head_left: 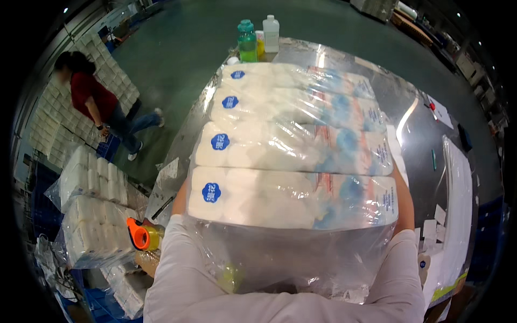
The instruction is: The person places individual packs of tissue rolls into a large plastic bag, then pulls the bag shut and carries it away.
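Counter (401,89) of shiny metal carries a big clear bag (301,253) with four rows of packs (247,145), lying closer to its left edge than its right. Forearms (405,207) flank the bag; the hands are hidden behind it, so I cannot tell how far open they are or what they grip. The slack film at the near end could let packs slide toward the body if that side tips, and thin film could split if pulled hard over a pack's corner. A person (94,99) stands well off the left edge. Wrapped bundles (94,226) crowd that side. White sheets (458,210) run along the right edge, limiting sideways room. Bottles (247,43) at the far edge, just beyond the packs, could topple if pushed. Beside the left edge, an orange tape dispenser (141,237) and a black pen (163,208) could be knocked by the left elbow.
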Tool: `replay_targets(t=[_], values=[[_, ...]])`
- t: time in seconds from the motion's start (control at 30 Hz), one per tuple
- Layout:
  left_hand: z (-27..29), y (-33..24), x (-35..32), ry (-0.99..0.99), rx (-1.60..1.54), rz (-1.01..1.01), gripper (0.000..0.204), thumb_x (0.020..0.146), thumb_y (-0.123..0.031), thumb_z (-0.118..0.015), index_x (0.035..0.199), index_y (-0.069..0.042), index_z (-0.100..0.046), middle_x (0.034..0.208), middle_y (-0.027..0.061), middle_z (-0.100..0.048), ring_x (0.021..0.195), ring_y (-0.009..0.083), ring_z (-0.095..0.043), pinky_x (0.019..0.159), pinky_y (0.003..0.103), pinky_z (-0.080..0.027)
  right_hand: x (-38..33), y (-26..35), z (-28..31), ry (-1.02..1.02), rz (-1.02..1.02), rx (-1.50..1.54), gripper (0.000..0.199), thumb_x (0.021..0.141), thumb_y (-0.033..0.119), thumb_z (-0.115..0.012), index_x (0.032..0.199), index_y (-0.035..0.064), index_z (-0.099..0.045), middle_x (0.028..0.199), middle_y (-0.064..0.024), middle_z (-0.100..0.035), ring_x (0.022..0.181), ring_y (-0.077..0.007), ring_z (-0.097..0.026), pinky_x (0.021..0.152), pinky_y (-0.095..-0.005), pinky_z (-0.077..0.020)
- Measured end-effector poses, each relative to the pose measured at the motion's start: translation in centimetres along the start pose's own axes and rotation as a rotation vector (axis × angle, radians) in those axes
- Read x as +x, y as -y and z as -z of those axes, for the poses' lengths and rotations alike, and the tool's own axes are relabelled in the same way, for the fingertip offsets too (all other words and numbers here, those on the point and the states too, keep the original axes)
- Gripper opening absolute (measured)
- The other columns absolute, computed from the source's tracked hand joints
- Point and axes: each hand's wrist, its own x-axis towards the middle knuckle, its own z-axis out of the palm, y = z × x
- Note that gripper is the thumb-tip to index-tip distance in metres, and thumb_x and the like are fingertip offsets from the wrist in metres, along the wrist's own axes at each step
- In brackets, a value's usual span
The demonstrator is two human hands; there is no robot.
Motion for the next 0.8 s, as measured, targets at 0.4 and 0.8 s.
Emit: replay_targets(t=[0.4,0.8], values=[[6.5,1.6,-13.1,0.059,0.107,0.027,0.02,0.081,-0.019,-0.048,0.096,-0.005,-0.05,0.092,0.0071,-0.049,0.082,0.0185,-0.045,0.071,0.03,-0.036,-23.5,-6.9,5.8,0.234,-0.121,-0.28,0.049,0.083,0.03,-0.054,0.121,0.0018,-0.043,0.121,-0.0148,-0.048,0.11,-0.0252,-0.047,0.09,-0.0354,-0.0379],[10.7,6.6,-20.9,0.296,0.526,-0.227,0.009,0.079,-0.01,-0.053,0.084,-0.004,-0.057,0.077,0.0063,-0.056,0.068,0.0177,-0.051,0.059,0.029,-0.042,-30.3,-3.4,21.6,-0.391,0.551,-0.785,0.039,0.075,0.017,-0.06,0.112,0.0062,-0.052,0.103,-0.0122,-0.058,0.094,-0.0234,-0.056,0.082,-0.0325,-0.0421]])
